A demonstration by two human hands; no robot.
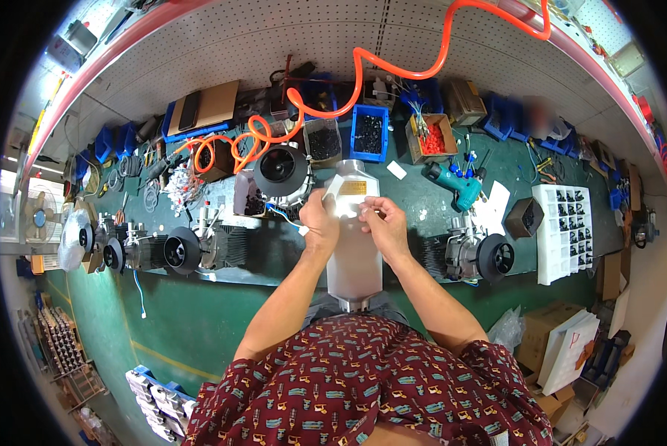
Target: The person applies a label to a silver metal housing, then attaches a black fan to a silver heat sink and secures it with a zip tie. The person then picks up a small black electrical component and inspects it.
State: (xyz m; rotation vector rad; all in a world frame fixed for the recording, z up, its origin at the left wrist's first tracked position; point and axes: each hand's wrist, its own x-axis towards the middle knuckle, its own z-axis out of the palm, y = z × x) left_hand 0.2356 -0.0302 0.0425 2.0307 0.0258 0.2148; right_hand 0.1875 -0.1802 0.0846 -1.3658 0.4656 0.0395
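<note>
A smooth, silver-grey metal housing (pixel 354 253), long and tapering to a faceted top, stands at the centre of the view, its base against the person's lap and its top leaning toward 12 o'clock. A yellow label (pixel 353 188) sits near that top. The left hand (pixel 320 223) clasps the housing's left edge, its grip wrapped on the metal. The right hand (pixel 384 223) rests on the right side, fingertips pinched together on the bright face; whether something small sits between them I cannot tell.

The counter (pixel 415 215) has a dark green mat. At 9 o'clock lie finned black motors with round fan mouths (pixel 181 251); at 3 o'clock another motor (pixel 474 256) and a white tray of black parts (pixel 567 230). At 12 o'clock stand blue bins (pixel 369 132), a coiled orange air hose (pixel 363 74) and white pegboard (pixel 274 37). A teal power driver (pixel 456 184) lies at 2 o'clock.
</note>
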